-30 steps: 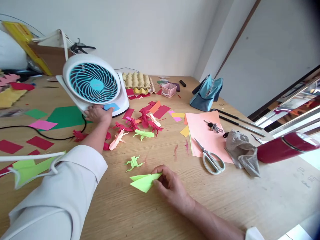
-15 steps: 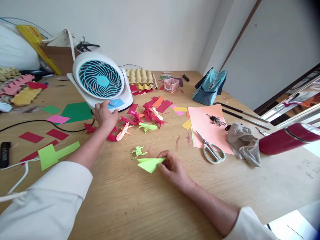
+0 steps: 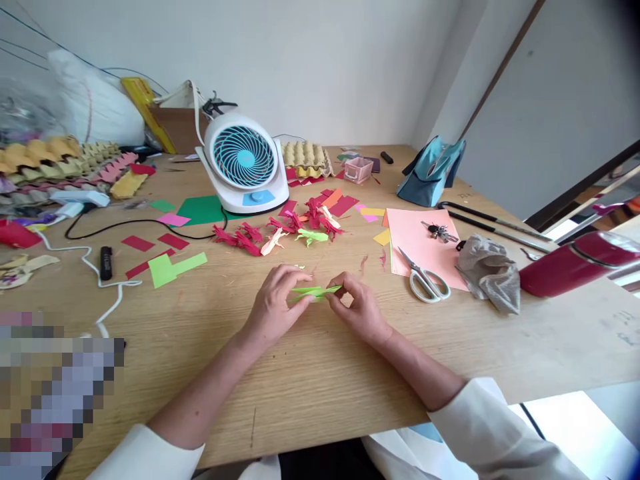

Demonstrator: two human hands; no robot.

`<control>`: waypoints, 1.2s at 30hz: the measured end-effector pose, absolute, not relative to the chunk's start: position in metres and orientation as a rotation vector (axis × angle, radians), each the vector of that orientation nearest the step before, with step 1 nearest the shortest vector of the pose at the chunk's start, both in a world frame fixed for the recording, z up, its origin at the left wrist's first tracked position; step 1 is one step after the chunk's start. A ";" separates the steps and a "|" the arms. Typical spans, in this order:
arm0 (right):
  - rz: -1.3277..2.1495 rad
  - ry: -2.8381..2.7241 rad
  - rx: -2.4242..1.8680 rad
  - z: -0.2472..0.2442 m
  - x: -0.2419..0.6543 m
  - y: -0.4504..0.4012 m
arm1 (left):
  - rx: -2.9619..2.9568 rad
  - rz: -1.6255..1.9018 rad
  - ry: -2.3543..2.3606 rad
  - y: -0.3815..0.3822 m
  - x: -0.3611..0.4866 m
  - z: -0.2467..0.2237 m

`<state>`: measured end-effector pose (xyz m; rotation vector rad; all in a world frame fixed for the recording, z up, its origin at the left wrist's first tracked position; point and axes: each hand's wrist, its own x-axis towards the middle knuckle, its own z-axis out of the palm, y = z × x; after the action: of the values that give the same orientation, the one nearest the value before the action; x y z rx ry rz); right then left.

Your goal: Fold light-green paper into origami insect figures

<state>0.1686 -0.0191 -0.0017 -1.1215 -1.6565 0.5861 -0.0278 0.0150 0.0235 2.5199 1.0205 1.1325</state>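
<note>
A light green folded paper is held just over the table, pinched at both ends. My left hand closes on its left end with thumb and fingers. At its right end my right hand grips it between thumb and index finger. Behind the hands lies a cluster of folded paper figures: several red ones, a pale pink one and a light green one. The small green figure behind my left hand is almost wholly hidden.
A white fan stands behind the figures. Scissors lie partly on pink paper, beside a crumpled grey cloth and a red flask. Green paper pieces, a white cable and egg trays are on the left.
My left hand has left the fan's base and come back to take the left end of the green paper. The view has swung left, bringing more of the table's left side in.
</note>
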 end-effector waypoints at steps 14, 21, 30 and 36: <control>0.539 -1.967 -0.894 0.001 0.165 -0.031 | 2.347 1.164 0.896 0.008 -0.028 -0.002; 0.758 -1.566 -1.120 0.005 0.174 -0.023 | 2.062 1.156 0.779 0.013 -0.029 0.003; 1.476 -1.299 -0.942 0.000 0.165 -0.017 | 1.903 1.053 0.742 0.013 -0.027 -0.003; 1.475 -1.306 -0.975 -0.004 0.166 -0.016 | 1.818 1.033 0.741 0.013 -0.025 -0.009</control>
<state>0.1661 -0.0163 -0.0039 -0.9750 -1.3063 1.4753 -0.0254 0.0130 -0.0088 1.8179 0.7406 1.0329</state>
